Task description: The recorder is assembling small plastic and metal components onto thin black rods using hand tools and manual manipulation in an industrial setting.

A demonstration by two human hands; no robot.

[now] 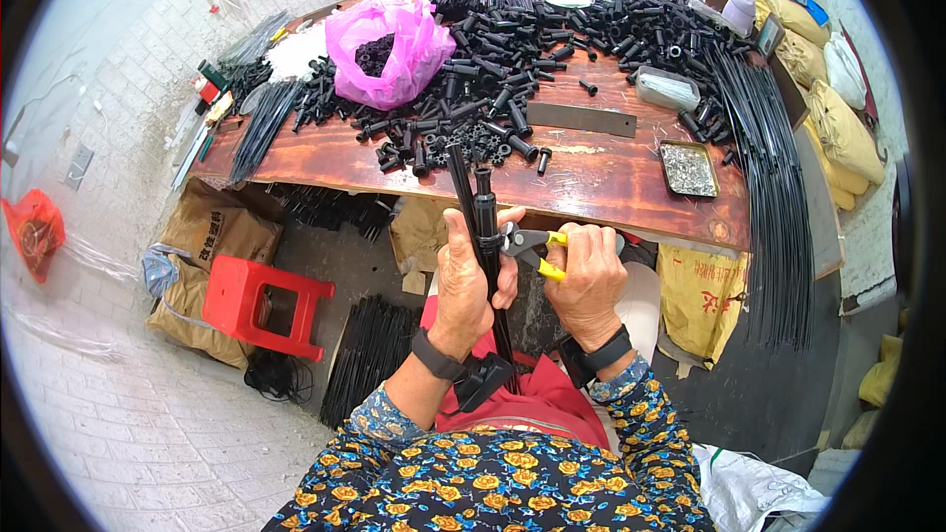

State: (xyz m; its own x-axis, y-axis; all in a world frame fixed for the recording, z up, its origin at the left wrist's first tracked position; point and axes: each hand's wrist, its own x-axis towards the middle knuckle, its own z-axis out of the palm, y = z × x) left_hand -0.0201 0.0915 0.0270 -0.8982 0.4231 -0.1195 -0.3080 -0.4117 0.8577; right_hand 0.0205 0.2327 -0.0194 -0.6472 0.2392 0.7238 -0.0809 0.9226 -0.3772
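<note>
From where I watched, the far left held a red bag (35, 227) on the paved floor, then a red stool (258, 303) standing beside brown sacks (219, 236) under the desk (611, 182), low and within reach of the seat, I judged. On the desk's left end lay bundles of thin black rods (258, 128), lined up lengthwise, and next to them a pink plastic bag (387, 49) sagged open with black parts inside, probably so they could be scooped out. A wide heap of small black tubes (493, 69) spread across the middle of the top, close to the near edge. Below that edge my left hand (471, 276) was closed firmly around a bundle of black rods with a black tube (484, 199) at its top, held upright between the knees so the upper end faced the tool. My right hand (588, 281) was wrapped shut around the yellow handles of a pair of pliers (524, 244), whose nose touched the bundle just beside the left thumb; whether the nose was biting anything I could not tell. Further right sat a flat metal strip (594, 119), a small tray of silvery bits (688, 169) handy to the right hand, and long black rods (774, 187) draped over the desk's right end.
</note>
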